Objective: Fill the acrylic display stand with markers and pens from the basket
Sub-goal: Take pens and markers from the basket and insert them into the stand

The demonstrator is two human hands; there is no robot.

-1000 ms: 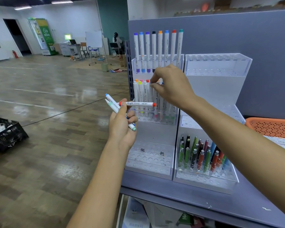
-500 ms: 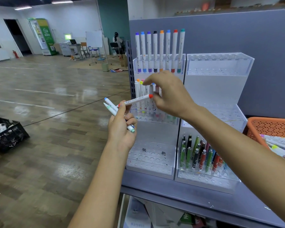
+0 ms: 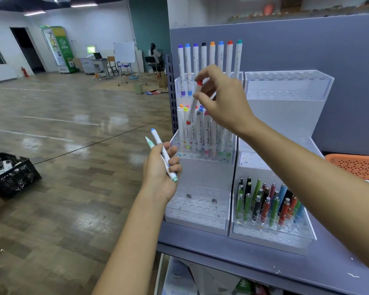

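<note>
Centre of the frame: your right hand [image 3: 224,103] is pinching a red-capped marker [image 3: 192,105] by its upper half between thumb and fingertips, and is holding it nearly upright with a slight tilt. Its lower red end is hanging just above the markers in the middle tier [image 3: 202,130] of the left acrylic display stand [image 3: 196,220]. Below and to the left of it, your left hand [image 3: 158,169] is gripping two more markers with curled fingers, a blue-capped marker [image 3: 157,139] and a pale green-capped marker [image 3: 149,142]. Their tips are pointing toward the upper left of the frame and their lower ends are sticking out beneath the fist. Above your right hand, a row of tall markers [image 3: 211,60] is standing upright in the top tier of the left stand. That stand's bottom tier is showing only rows of round holes. The right acrylic stand [image 3: 285,88] is sitting just beside the left one, and pens [image 3: 268,203] are standing in its bottom tier at lower right of centre. The orange basket [image 3: 358,165] is sitting at the right edge of the frame, cut off by it, on the same grey shelf [image 3: 264,262] as both stands. At the left edge, a black crate [image 3: 13,175] is resting on the wooden floor.
</note>
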